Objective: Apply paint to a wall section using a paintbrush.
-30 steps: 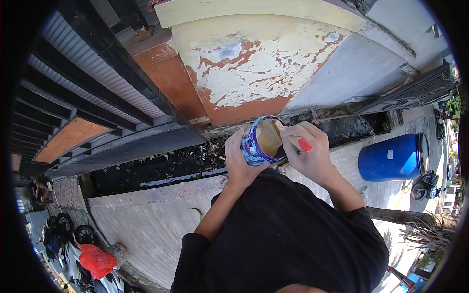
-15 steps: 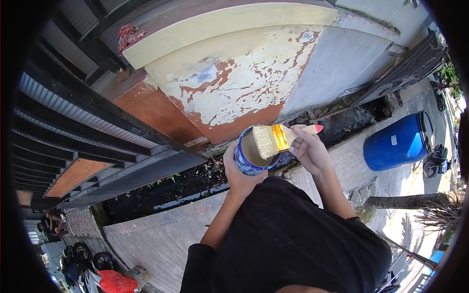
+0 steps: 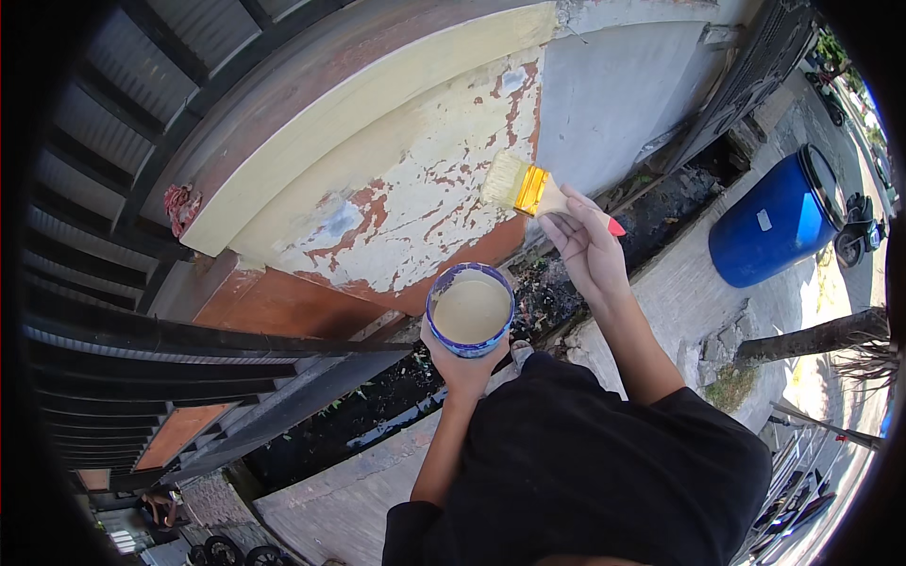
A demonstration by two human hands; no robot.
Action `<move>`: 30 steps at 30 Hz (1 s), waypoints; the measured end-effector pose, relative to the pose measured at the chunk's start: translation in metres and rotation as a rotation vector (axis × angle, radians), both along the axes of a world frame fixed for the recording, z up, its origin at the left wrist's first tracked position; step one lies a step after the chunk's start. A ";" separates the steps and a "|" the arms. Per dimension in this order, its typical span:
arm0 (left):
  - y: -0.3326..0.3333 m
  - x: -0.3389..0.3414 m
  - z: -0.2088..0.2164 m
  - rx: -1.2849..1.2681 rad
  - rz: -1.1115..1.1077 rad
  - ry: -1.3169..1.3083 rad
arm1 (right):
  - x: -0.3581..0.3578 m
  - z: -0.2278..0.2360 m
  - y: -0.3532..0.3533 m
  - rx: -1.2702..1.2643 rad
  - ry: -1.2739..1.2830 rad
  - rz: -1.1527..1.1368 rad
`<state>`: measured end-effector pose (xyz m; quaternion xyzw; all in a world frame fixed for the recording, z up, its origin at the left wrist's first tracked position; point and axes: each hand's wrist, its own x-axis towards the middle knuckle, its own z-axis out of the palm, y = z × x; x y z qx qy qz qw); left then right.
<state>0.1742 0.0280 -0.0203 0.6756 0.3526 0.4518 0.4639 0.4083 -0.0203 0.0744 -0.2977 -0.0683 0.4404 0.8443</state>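
My left hand (image 3: 462,363) is wrapped round a blue paint can (image 3: 471,350), which holds cream-beige paint (image 3: 472,309). Up and to the right, my right hand (image 3: 587,243) grips a wide paintbrush (image 3: 530,191) by its pale wooden handle with a red tip. Its cream bristles point left, toward a low wall (image 3: 425,203) of peeling cream paint with reddish-brown patches. I cannot tell whether the bristles touch the wall.
A dark drainage ditch (image 3: 387,401) runs between the wall and the concrete path (image 3: 368,472). Black metal railings (image 3: 142,377) stand at left, with a crumpled red cloth (image 3: 181,208) on the ledge. At right are a blue barrel (image 3: 766,226) and a tree trunk (image 3: 802,337).
My right hand has lifted the paintbrush away from over the can, up toward the wall. The can's opening and the paint inside now show fully. The whole view has shifted and turned.
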 end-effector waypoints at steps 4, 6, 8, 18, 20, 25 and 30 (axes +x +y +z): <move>0.000 0.015 0.009 -0.003 0.011 -0.034 | 0.037 0.013 0.037 -0.117 -0.612 -0.444; -0.002 0.018 0.008 0.012 0.007 -0.029 | 0.056 0.018 0.063 -0.255 -0.838 -0.587; -0.003 0.021 0.005 -0.006 0.023 -0.052 | 0.077 0.017 0.090 -0.384 -1.444 -1.028; -0.012 0.013 0.015 -0.150 0.004 -0.045 | 0.107 -0.011 0.173 -0.631 -1.582 -1.331; -0.013 0.008 0.025 -0.237 -0.034 -0.078 | 0.107 -0.012 0.177 -0.666 -1.566 -1.326; -0.012 -0.014 0.007 -0.123 0.007 0.018 | 0.110 -0.009 0.190 -0.719 -1.538 -1.335; -0.015 -0.018 0.009 -0.174 0.029 -0.012 | 0.115 -0.011 0.205 -0.741 -1.566 -1.271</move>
